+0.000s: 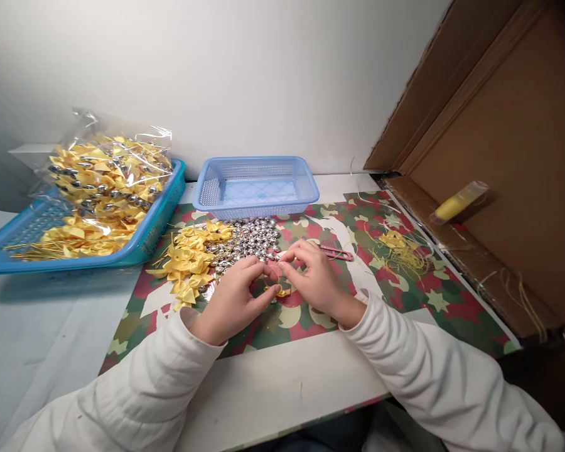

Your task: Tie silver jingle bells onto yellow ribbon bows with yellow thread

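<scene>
Yellow ribbon bow (283, 292), small, pinched between the fingertips of both hands just in front of the heap of silver bells (249, 242) on the patterned mat (405, 301). Left hand (235, 298) curled in from the near left of the bells, thumb and forefinger closed on the bow's left edge. Right hand (313, 279) arched over from the near right of the bells, fingertips grasping the same bow from above. Both wrists in white sleeves, resting on the mat. Pile of loose yellow bows (191, 260) touching the bells on their left. Pale blue basket (255, 184) just behind the bells, against the wall. Larger blue tray (164, 216) well to the left of the bells, holding a clear bag of finished bows (108, 172). Pink clip (336, 253) just right of the bells. Yellow thread scraps (400, 248) farther right, near a cardboard box (513, 157).
</scene>
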Action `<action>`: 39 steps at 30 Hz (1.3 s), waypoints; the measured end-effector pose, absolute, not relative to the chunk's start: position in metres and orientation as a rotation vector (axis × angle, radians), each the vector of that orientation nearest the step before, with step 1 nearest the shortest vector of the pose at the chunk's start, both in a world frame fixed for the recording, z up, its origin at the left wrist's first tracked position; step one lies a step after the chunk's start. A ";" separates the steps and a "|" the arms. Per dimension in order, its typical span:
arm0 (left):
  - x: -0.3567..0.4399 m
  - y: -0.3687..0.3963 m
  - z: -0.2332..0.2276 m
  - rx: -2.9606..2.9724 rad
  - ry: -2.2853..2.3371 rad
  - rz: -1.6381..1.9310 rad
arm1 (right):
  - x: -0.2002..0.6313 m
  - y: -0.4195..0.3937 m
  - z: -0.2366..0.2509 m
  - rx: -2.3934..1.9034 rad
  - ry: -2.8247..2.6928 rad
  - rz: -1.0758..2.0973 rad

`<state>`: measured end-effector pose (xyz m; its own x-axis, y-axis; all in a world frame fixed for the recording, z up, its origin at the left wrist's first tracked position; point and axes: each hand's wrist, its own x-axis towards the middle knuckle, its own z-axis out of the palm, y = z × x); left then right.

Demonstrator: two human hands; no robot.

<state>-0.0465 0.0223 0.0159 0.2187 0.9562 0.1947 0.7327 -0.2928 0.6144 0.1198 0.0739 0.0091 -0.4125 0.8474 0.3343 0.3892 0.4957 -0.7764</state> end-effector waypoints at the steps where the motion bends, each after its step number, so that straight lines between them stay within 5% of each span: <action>1: -0.046 0.023 0.016 2.107 1.563 0.776 | 0.120 0.074 0.009 -1.015 -2.006 0.792; 39: -0.046 0.024 0.012 2.213 1.556 0.696 | 0.122 0.075 0.007 -0.993 -1.985 0.796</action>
